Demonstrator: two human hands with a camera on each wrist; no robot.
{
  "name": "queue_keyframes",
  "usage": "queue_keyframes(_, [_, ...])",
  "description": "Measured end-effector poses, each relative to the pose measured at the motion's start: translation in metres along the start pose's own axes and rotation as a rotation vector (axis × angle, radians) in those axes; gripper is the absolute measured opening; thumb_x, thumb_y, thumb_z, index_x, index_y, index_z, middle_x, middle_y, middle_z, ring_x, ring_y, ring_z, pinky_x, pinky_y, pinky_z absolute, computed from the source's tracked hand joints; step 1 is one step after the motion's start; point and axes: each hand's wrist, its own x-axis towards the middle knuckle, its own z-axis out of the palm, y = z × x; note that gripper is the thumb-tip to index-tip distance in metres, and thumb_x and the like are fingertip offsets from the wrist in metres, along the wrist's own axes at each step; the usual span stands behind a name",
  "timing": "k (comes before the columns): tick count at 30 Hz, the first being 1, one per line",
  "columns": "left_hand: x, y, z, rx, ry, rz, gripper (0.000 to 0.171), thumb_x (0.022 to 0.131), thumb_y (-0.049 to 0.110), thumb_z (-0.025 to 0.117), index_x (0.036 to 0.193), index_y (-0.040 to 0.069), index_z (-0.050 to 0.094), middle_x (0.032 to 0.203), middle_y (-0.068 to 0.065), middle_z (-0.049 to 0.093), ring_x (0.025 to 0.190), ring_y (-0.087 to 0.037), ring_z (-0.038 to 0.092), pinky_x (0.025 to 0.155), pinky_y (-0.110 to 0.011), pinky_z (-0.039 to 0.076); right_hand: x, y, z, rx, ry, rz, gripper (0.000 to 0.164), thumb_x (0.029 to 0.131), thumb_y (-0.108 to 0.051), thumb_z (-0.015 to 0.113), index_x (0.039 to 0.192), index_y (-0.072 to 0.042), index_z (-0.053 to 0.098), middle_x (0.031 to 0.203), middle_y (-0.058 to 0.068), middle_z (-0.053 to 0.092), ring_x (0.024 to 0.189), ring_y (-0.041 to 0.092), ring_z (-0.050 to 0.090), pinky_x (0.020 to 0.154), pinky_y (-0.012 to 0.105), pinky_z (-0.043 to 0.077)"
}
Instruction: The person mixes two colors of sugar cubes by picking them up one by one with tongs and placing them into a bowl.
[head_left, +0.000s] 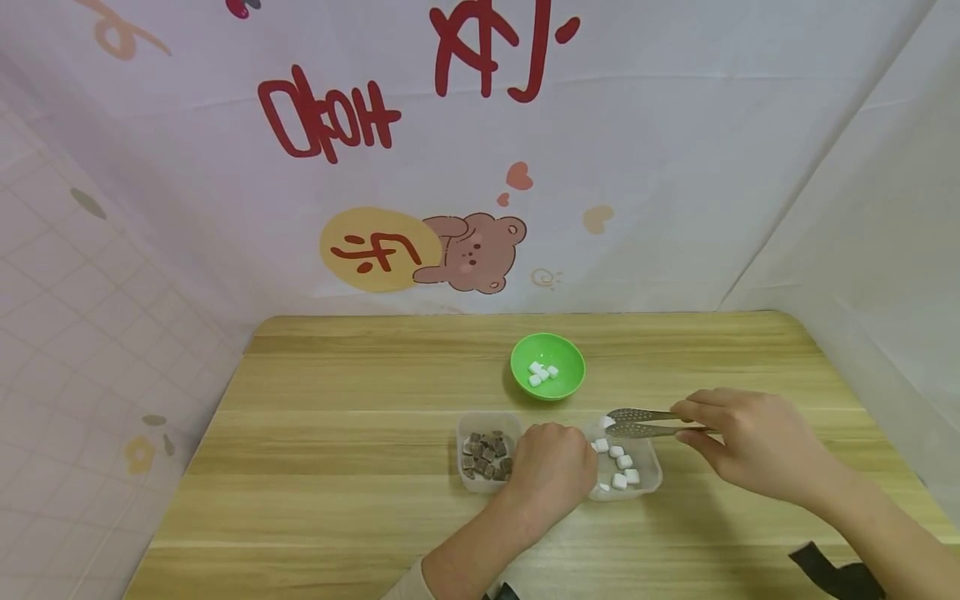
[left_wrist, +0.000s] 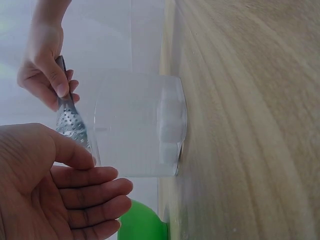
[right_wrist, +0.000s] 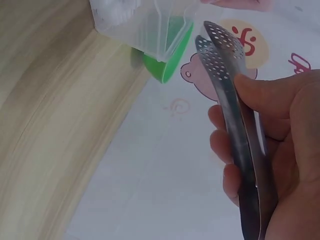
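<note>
My right hand point(head_left: 750, 437) grips a pair of metal tongs point(right_wrist: 232, 107) with perforated tips, thumb on one arm and fingers on the other. The tips hang over a clear plastic box point(left_wrist: 132, 125) of small white cubes point(head_left: 618, 481). One white cube point(head_left: 607, 422) shows right at the tips in the head view. At the box's left end, my left hand point(head_left: 558, 467) holds the rim between thumb and fingers point(left_wrist: 95, 192); in the head view it hides that end. Left of this hand stands another clear box point(head_left: 465, 437) with brown cubes point(head_left: 486, 454).
Behind the boxes sits a green bowl point(head_left: 577, 367) with several white cubes in it. The wood-grain table point(head_left: 322, 467) ends at a white printed cloth point(head_left: 660, 167), and pale hangings close both sides. A black strap point(head_left: 836, 571) shows under the right forearm.
</note>
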Motion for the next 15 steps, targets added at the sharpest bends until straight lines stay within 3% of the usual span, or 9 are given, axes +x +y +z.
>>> queue_keyframes(8, [0.000, 0.000, -0.001, 0.002, -0.001, -0.012, 0.049, 0.089, 0.014, 0.066, 0.047, 0.019, 0.042, 0.047, 0.005, 0.045, 0.045, -0.015, 0.046, 0.048, -0.029, 0.035, 0.010, 0.008, 0.008, 0.013, 0.076, 0.065, 0.064, 0.108, -0.061, 0.037, 0.099, -0.014, 0.080, 0.093, -0.004, 0.076, 0.063, 0.010, 0.067, 0.049, 0.030, 0.047])
queue_keyframes(12, [0.001, 0.000, -0.001, -0.006, -0.008, -0.019, 0.049, 0.090, 0.014, 0.066, 0.047, 0.019, 0.042, 0.048, 0.004, 0.047, 0.046, -0.015, 0.048, 0.048, -0.029, 0.035, 0.017, 0.010, 0.017, 0.014, 0.114, 0.094, 0.063, 0.108, -0.061, 0.039, 0.100, -0.012, 0.080, 0.091, -0.003, 0.076, 0.059, 0.009, 0.064, 0.046, 0.029, 0.044])
queue_keyframes(15, [0.001, 0.001, -0.001, -0.002, -0.015, -0.019, 0.049, 0.090, 0.015, 0.066, 0.047, 0.019, 0.043, 0.048, 0.004, 0.047, 0.046, -0.015, 0.048, 0.049, -0.029, 0.035, 0.024, 0.012, 0.024, 0.027, 0.122, 0.119, 0.047, 0.105, -0.050, 0.056, 0.102, -0.010, 0.080, 0.090, -0.001, 0.076, 0.056, 0.009, 0.062, 0.043, 0.026, 0.040])
